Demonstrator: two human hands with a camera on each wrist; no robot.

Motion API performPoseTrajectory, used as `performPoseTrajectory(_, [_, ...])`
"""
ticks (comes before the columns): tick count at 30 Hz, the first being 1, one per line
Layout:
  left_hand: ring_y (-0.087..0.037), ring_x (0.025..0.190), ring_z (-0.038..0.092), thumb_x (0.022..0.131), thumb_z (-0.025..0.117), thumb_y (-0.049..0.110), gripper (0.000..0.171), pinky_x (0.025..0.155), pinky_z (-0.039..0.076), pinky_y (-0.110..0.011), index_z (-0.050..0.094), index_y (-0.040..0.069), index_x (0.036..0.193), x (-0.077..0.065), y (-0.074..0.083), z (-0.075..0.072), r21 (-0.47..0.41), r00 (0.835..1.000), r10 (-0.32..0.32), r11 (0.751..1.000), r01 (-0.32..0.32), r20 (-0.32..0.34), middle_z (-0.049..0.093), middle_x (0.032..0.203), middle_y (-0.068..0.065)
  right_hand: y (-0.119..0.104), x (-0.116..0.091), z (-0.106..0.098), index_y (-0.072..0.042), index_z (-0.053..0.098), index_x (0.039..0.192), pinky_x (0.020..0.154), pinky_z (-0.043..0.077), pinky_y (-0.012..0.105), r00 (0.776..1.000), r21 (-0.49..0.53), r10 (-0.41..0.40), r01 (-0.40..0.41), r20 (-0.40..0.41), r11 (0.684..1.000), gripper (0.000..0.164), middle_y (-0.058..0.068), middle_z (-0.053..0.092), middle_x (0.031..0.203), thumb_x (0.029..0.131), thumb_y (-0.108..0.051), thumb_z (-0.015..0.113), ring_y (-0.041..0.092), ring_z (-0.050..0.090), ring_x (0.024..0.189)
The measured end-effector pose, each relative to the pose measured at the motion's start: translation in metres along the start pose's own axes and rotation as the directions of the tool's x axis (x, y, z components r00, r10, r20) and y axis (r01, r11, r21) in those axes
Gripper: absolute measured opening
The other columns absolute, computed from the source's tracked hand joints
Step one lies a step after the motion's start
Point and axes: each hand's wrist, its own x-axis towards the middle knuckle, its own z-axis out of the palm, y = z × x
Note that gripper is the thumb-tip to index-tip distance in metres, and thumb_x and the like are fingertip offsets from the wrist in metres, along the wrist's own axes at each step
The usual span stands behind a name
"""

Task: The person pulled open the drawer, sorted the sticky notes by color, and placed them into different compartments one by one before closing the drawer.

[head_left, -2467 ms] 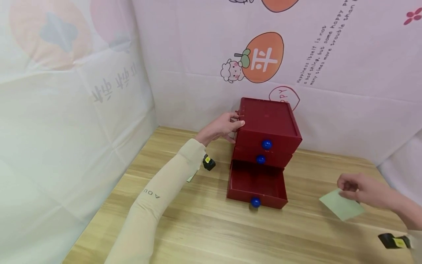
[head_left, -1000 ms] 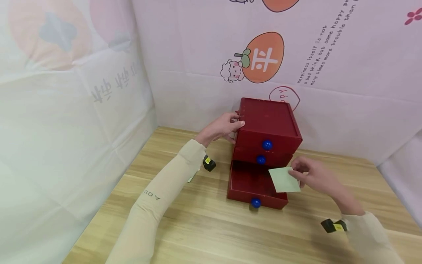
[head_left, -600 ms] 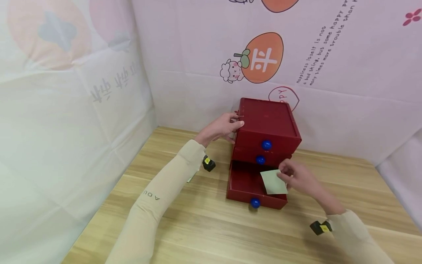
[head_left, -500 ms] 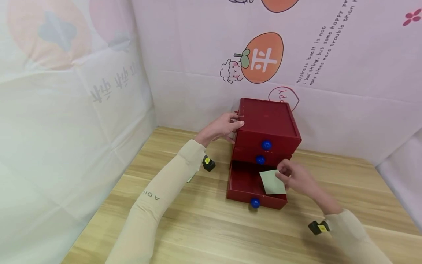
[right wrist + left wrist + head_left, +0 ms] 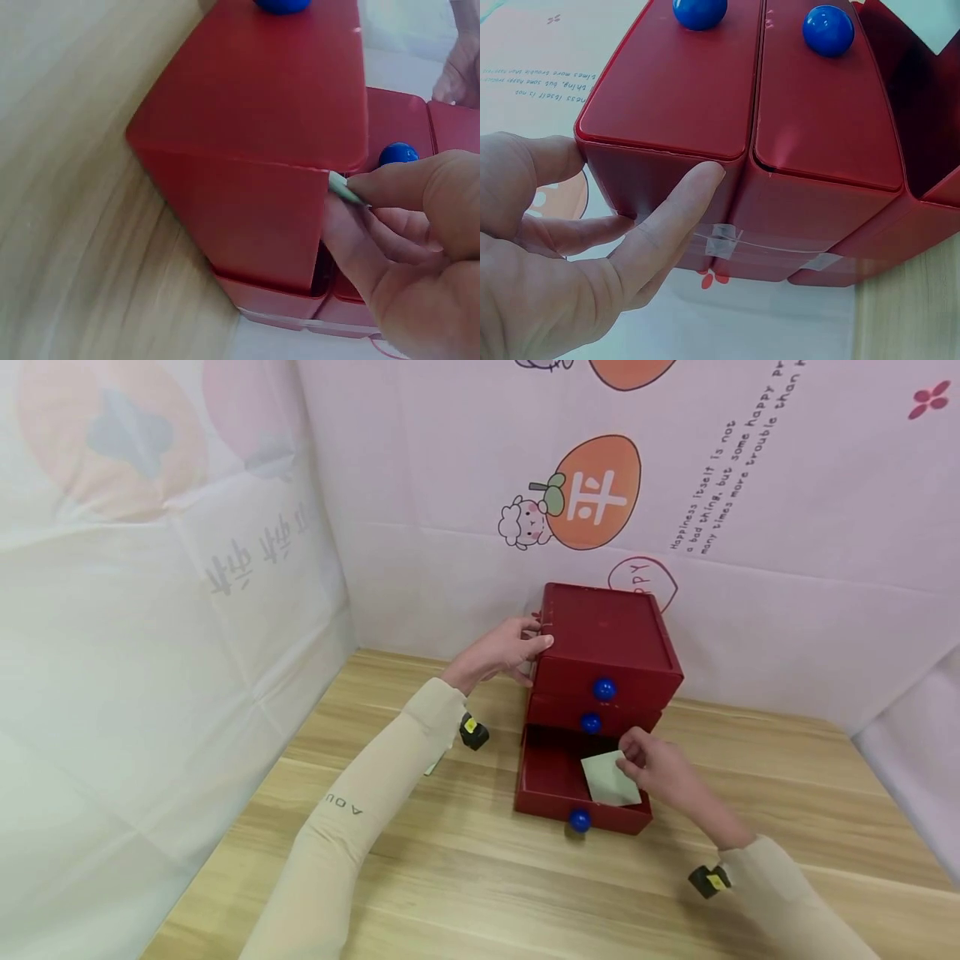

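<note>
A red cabinet of stacked drawers [image 5: 607,631] with blue knobs stands against the back cloth. Its bottom drawer [image 5: 542,805] is pulled out; the two above are pushed in. My left hand [image 5: 498,653] rests on the cabinet's left side near the top edge, its fingers fairly straight against the red wall in the left wrist view. Between thumb and fingers, my right hand [image 5: 663,772] pinches a pale green sticky note [image 5: 606,780] over the right part of the open drawer. In the right wrist view only the note's edge [image 5: 346,189] shows beside the drawer wall.
A second pale green slip of paper [image 5: 432,767] lies on the wooden table [image 5: 480,885], mostly hidden by the left sleeve. Black wrist cameras with yellow labels sit at both cuffs. White printed cloth [image 5: 420,527] hangs behind and at the sides.
My right hand has carried the note from the right of the table leftward to the open drawer, lowering it slightly most recently. The left hand has stayed on the cabinet.
</note>
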Motion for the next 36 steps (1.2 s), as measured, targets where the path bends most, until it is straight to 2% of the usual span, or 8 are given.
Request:
performPoseTrajectory(6, [-0.034,0.129,0.052,0.101,0.054,0.029,0.064,0.081,0.061,-0.049,0.025,0.007,0.154,0.001,-0.001,-0.001,0.005,1.000,-0.008,1.000,0.008,-0.006,0.035,0.152,-0.017,-0.005,0.003,-0.001,-0.004,0.059,0.088,0.056,0.052,0.024,0.998,-0.097,-0.052,0.048,-0.042,0.994,0.013,0.004,0.065,0.074,0.084,-0.001,0.072,0.013,0.059,0.065])
performPoseTrajectory(9, [-0.035,0.130,0.051,0.101,0.054,0.029,0.065,0.082,0.060,-0.051,0.024,0.007,0.155,0.003,-0.002,-0.001,-0.002,1.000,-0.008,1.000,0.008,-0.009,0.034,0.153,-0.017,-0.005,0.005,-0.001,-0.003,0.059,0.088,0.055,0.051,0.023,0.999,-0.090,-0.019,0.014,-0.048,0.996,0.012,0.005,0.065,0.073,0.086,-0.001,0.071,0.012,0.058,0.063])
performPoseTrajectory(15, [-0.035,0.130,0.052,0.102,0.053,0.028,0.065,0.077,0.062,-0.047,0.022,0.007,0.155,0.005,-0.004,-0.001,0.004,1.000,-0.005,1.000,0.005,0.004,0.035,0.152,-0.016,-0.005,0.004,0.001,0.001,0.058,0.092,0.048,0.048,0.022,0.994,-0.048,0.108,-0.108,-0.002,0.993,0.011,0.008,0.066,0.071,0.089,-0.005,0.067,0.010,0.057,0.052])
performPoseTrajectory(20, [-0.035,0.128,0.053,0.102,0.052,0.028,0.064,0.078,0.062,-0.047,0.023,0.008,0.155,0.007,-0.003,-0.002,-0.001,1.000,-0.013,1.000,0.013,0.004,0.036,0.151,-0.015,-0.009,0.005,-0.005,0.004,0.059,0.092,0.053,0.053,0.031,0.993,-0.111,0.087,-0.095,-0.077,0.989,0.013,0.015,0.067,0.077,0.086,-0.003,0.069,0.020,0.061,0.062])
performPoseTrajectory(23, [-0.035,0.127,0.053,0.102,0.052,0.029,0.063,0.074,0.063,-0.044,0.024,0.008,0.155,0.007,-0.002,-0.002,0.000,1.000,-0.015,1.000,0.015,-0.001,0.037,0.151,-0.015,-0.007,0.006,-0.014,0.002,0.060,0.089,0.053,0.051,0.031,0.992,-0.135,0.068,-0.082,-0.110,0.987,0.011,0.016,0.067,0.077,0.086,-0.004,0.069,0.022,0.060,0.063])
performPoseTrajectory(27, [-0.034,0.126,0.054,0.102,0.053,0.028,0.063,0.072,0.063,-0.043,0.024,0.008,0.155,0.006,-0.002,-0.002,0.001,1.000,-0.009,1.000,0.009,-0.003,0.037,0.151,-0.015,-0.001,0.006,-0.027,-0.002,0.063,0.087,0.051,0.044,0.026,0.994,-0.134,0.072,-0.083,-0.082,0.988,0.009,0.010,0.067,0.075,0.090,-0.009,0.067,0.017,0.057,0.062])
performPoseTrajectory(31, [-0.034,0.125,0.055,0.102,0.053,0.027,0.063,0.077,0.062,-0.047,0.024,0.007,0.155,0.005,-0.002,-0.001,-0.003,1.000,-0.008,1.000,0.008,-0.005,0.038,0.151,-0.016,0.008,0.004,-0.042,-0.005,0.068,0.089,0.051,0.044,0.024,0.995,-0.100,0.095,-0.097,-0.027,0.990,0.012,0.006,0.068,0.078,0.094,-0.016,0.064,0.014,0.056,0.066])
performPoseTrajectory(36, [-0.033,0.124,0.055,0.101,0.054,0.028,0.064,0.081,0.061,-0.049,0.025,0.008,0.154,0.005,-0.003,-0.001,-0.004,1.000,-0.011,1.000,0.011,-0.014,0.038,0.150,-0.016,0.018,0.003,-0.067,-0.005,0.066,0.094,0.051,0.053,0.027,0.989,0.044,0.112,-0.117,0.092,0.992,0.018,0.005,0.065,0.077,0.099,-0.021,0.058,0.015,0.059,0.064])
